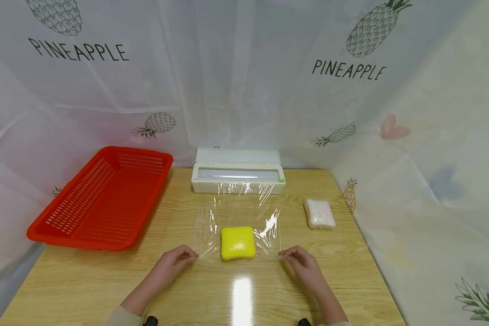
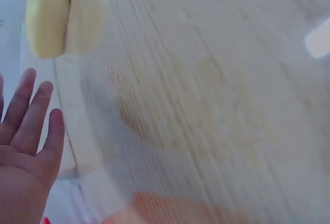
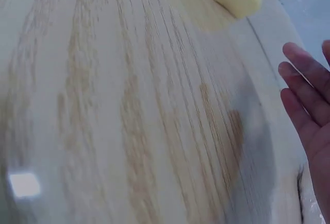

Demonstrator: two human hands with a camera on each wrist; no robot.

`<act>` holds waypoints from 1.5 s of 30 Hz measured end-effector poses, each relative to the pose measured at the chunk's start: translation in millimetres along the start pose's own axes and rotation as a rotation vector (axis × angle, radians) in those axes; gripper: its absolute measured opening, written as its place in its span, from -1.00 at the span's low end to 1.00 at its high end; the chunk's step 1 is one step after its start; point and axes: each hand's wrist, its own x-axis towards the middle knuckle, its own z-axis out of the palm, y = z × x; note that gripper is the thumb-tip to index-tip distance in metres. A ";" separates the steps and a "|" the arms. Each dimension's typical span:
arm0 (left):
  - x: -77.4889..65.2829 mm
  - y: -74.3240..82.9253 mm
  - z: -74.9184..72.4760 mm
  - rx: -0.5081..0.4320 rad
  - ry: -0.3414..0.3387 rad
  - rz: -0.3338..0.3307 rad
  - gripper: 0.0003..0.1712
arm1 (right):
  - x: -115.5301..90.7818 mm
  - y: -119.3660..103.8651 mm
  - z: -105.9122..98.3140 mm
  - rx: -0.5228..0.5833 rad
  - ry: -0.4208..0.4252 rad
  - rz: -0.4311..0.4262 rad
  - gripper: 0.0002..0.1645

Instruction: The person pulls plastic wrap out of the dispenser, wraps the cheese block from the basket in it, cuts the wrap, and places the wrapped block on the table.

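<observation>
A see-through sheet of cling film (image 1: 271, 224) stretches from the white dispenser box (image 1: 207, 186) towards me. My left hand (image 1: 176, 260) pinches its near left corner between thumb and fingertips. At the near right corner my right hand (image 1: 303, 264) pinches the film the same way. Between the hands is a yellow, pillow-shaped block (image 1: 238, 243) that looks like a sponge, and the film overlaps it in the head view. In both wrist views the outer fingers (image 2: 32, 118) are fairly straight, while the pinching tips are out of frame.
A red slotted basket (image 1: 144, 213) stands at the left of the wooden table (image 1: 195, 294). On the right lies a white, pink-speckled block (image 1: 320, 213) with a shiny wrapped surface. The dispenser's lid (image 1: 238, 156) is raised. A pineapple-print curtain (image 1: 244, 90) hangs behind.
</observation>
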 end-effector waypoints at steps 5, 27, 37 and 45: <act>6.9 2.7 -0.9 0.005 0.012 -0.017 -0.91 | 9.2 -5.1 8.8 -0.109 0.047 0.024 -0.91; 39.4 -6.9 3.8 -0.168 0.065 -0.131 -0.95 | 49.2 10.4 15.7 -0.042 0.223 0.232 -0.83; 54.1 -14.6 3.1 -0.207 -0.022 -0.137 -0.95 | 67.5 13.0 17.6 -0.002 0.139 0.363 -0.86; 63.4 -11.2 7.3 -0.126 -0.032 -0.217 -0.96 | 72.4 13.6 18.8 -0.112 0.148 0.386 -0.93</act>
